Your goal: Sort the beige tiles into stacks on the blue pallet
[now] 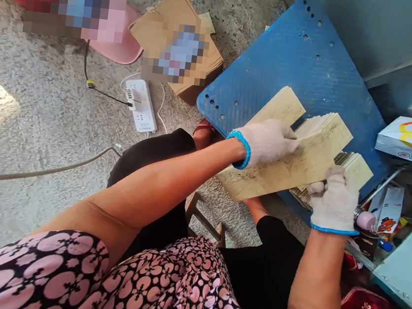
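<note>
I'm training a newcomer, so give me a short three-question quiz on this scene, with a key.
1. What is the left hand touching?
2. True or false: the white rectangular power strip lies on the grey concrete floor.
3. What colour is the large flat perforated panel beneath the stacked thin beige boards? A) red B) blue C) green

Key: 1. A thin beige rectangular board. 2. True. 3. B.

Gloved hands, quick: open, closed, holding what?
Left white-gloved hand: partly curled over a pale yellow, flat rectangular board; grip can't be told.
Right white-gloved hand: partly curled near that board; grip can't be told.
</note>
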### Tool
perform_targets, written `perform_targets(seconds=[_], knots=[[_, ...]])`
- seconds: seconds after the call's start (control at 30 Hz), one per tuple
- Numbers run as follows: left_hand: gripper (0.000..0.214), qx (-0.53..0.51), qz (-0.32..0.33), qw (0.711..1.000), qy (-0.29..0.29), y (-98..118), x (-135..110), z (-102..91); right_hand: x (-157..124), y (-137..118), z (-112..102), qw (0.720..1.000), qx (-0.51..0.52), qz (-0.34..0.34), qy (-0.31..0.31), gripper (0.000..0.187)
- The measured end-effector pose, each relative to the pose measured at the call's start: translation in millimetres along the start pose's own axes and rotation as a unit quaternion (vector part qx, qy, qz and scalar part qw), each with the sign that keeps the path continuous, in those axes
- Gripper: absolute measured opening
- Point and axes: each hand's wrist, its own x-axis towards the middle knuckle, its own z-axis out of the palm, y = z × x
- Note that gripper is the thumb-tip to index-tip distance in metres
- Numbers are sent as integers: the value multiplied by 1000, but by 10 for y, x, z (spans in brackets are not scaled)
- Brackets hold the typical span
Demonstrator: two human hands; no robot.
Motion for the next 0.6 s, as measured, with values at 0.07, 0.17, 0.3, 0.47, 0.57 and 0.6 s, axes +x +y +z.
perform_targets(seconds=[0.07,0.17,0.3,0.47,0.57,0.6], knots=[[37,-14,4,999,39,10,30,32,56,30,60,998,-52,-25,38,33],[39,-26,-13,996,90,9,74,45,-67,163,278,979,-160,-84,94,41],[40,-22,-46,988,145,-13,103,-1,-415,341,751,968,-230,-70,78,87],[40,-2,-83,979,185,-70,97,-80,-464,509,1179,958,-274,-73,46,115],[41,-1,-87,976,201,-105,83,-150,-289,582,1280,952,-280,-121,18,114],[42,1,-84,974,209,-111,77,-179,-216,596,1307,950,-281,-137,8,113]])
